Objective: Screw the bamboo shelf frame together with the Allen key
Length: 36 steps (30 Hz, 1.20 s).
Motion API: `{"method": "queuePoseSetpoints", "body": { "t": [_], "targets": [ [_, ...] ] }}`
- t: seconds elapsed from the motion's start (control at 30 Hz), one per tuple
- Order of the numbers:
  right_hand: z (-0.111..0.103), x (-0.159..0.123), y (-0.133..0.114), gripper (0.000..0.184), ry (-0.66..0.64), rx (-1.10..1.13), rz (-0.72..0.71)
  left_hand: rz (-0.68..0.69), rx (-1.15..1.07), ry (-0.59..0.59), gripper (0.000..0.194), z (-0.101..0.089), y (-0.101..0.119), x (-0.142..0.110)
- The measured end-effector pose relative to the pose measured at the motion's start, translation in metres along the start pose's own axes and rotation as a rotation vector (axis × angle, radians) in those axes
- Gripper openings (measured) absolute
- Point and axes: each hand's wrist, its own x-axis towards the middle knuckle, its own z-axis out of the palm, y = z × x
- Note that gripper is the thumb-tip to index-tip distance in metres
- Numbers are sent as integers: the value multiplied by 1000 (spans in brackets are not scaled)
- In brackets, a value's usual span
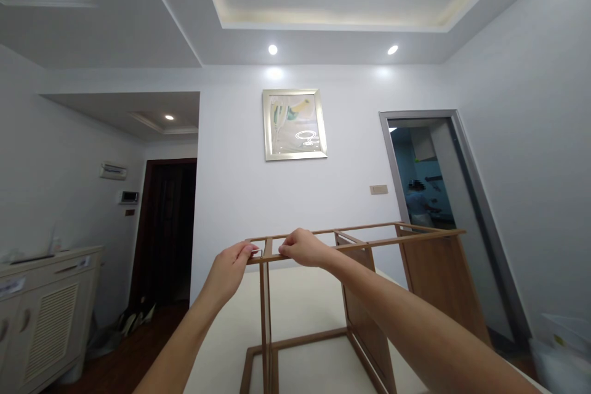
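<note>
A brown wooden shelf frame [390, 240] lies on its side on a cream-coloured tabletop [309, 295], with its slim rails running across the view and brown panels inside. At the frame's left end, my left hand [229, 271] pinches a thin, bent metal hex key [259, 252] beside the short crosspiece. Just right of that crosspiece, my right hand [305, 248] is closed, its fingertips pressed together at the front rail. Whether it also holds something small is hidden by the fingers.
A white louvred cabinet [53, 314] stands at the left, near a dark door [167, 228]. On the right, a grey-framed doorway [385, 135] shows a person [419, 204] in another room. Translucent plastic bags or boxes [561, 345] sit at the lower right.
</note>
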Motion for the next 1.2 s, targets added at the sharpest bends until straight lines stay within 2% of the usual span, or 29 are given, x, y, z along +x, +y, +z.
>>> {"method": "queuePoseSetpoints", "body": {
  "t": [0.27, 0.47, 0.7, 0.8, 1.03, 1.2],
  "targets": [
    [6, 0, 5, 23, 2, -18, -55, 11, -95, -189, 37, -11, -12, 22],
    [10, -1, 8, 23, 12, -52, -92, 59, -17, -301, 31, -11, -10, 35],
    [11, -1, 8, 22, 25, -93, -117, 176, 267, -182, 28, -12, 1, 35],
    [12, 0, 9, 21, 30, -99, -120, 201, 355, -172, 31, -12, 6, 31],
    [13, 0, 9, 23, 38, -113, -142, 235, 465, -158, 29, -11, 22, 21],
    [13, 0, 10, 23, 32, -105, -164, 219, 476, -140, 27, -11, 26, 22]
  ]
}}
